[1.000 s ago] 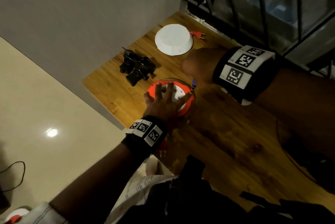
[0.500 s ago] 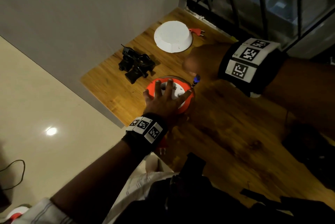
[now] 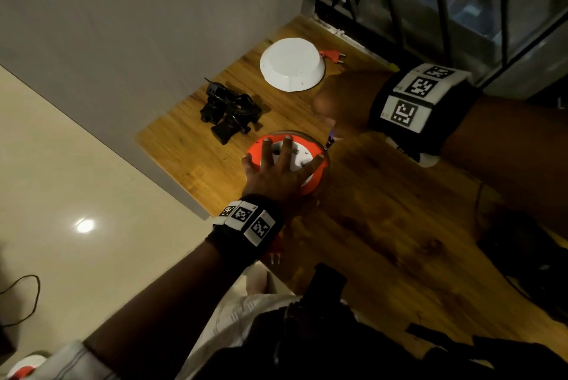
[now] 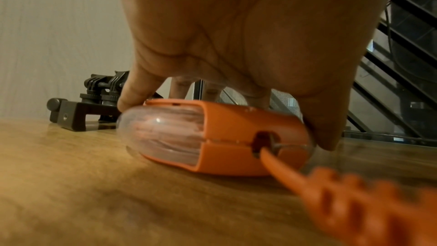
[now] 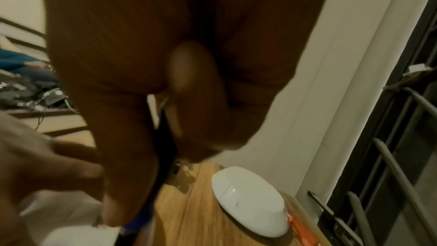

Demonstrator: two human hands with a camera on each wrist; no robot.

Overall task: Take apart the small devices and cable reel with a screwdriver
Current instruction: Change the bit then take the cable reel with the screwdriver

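Reel: round orange-and-clear plastic cable reel lay flat on wooden tabletop | left hand spread, fingers pressing its top | right hand beside reel, clamped on dark slim screwdriver, tip apparently at rim | reel looked intact; white round device beyond reel unopened.

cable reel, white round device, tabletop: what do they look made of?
Cable reel: moulded orange plastic, matte, seam line round the middle, with a clear glossy plastic window. White round device: looks like smooth satin plastic, though ceramic can't be excluded. Tabletop: wood or wood-look laminate, visible grain, slight sheen.
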